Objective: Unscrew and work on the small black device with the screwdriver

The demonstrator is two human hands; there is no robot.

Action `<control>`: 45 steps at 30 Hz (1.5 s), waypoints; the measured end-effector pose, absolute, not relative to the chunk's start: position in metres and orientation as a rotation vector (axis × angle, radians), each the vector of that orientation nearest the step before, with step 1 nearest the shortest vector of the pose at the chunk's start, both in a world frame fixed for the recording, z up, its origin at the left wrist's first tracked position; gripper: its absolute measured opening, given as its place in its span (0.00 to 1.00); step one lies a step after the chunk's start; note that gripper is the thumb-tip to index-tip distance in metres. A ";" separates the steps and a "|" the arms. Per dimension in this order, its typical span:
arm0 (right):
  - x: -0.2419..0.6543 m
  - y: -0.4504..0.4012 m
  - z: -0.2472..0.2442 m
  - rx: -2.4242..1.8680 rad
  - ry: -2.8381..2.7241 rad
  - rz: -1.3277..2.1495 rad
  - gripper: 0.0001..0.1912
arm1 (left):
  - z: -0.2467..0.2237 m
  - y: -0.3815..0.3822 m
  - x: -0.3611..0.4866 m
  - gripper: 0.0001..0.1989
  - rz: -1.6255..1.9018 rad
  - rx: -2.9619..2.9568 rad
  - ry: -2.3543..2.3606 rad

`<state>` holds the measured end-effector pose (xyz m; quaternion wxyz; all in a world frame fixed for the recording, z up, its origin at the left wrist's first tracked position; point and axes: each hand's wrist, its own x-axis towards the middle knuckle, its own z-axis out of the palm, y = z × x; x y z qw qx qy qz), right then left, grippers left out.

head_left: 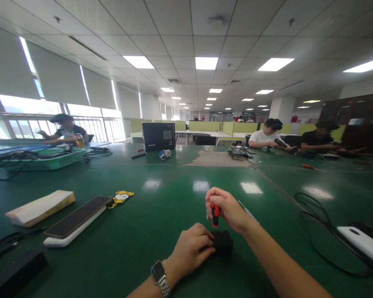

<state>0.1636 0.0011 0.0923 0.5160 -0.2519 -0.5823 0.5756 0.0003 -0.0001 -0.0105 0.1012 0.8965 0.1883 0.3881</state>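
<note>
A small black box (224, 243) rests on the green tabletop in front of me. My left hand (194, 247), with a watch (159, 273) on its wrist, grips the box's left side between thumb and fingers. Above the box, my right hand (225, 205) is closed around the red and black handle of a screwdriver (216, 215). The screwdriver points down, its thin shaft meeting the top of the box near the left edge. The very tip is too small to make out. A slim metallic tool (248, 211) lies on the table behind my right wrist.
Left of me lie a phone (79, 216) on a white object, a paper packet (42, 208) and a yellow tag (121, 198). Black cable (311, 231) curls at the right. Farther off are a green basket (54, 160), a black computer case (158, 137), another screwdriver (311, 167) and several people.
</note>
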 end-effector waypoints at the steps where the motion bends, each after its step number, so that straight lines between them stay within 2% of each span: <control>1: 0.163 0.001 0.092 -0.578 -1.394 1.395 0.06 | -0.011 0.000 0.000 0.01 1.146 2.647 0.558; 7: 0.162 0.001 0.091 -0.721 -1.390 1.260 0.08 | -0.010 0.000 0.000 0.01 1.136 2.649 0.555; 12: 0.162 0.001 0.092 -0.630 -1.362 1.335 0.05 | -0.009 0.000 0.000 0.01 1.136 2.648 0.559; 21: 0.162 0.004 0.088 -0.643 -1.254 1.346 0.09 | -0.008 -0.001 0.000 0.01 1.123 2.654 0.563; 25: 0.164 0.004 0.088 -0.694 -1.329 1.344 0.17 | -0.009 0.000 0.000 0.01 1.102 2.657 0.581; 29: 0.166 0.002 0.090 -0.758 -1.439 1.283 0.20 | -0.010 0.000 0.000 0.01 1.107 2.649 0.576; 37: 0.165 0.000 0.092 -0.660 -1.407 1.389 0.10 | -0.011 0.000 0.000 0.02 1.131 2.641 0.572; 45: 0.163 0.001 0.092 -0.668 -1.335 1.392 0.09 | -0.009 0.000 0.000 0.02 1.116 2.653 0.577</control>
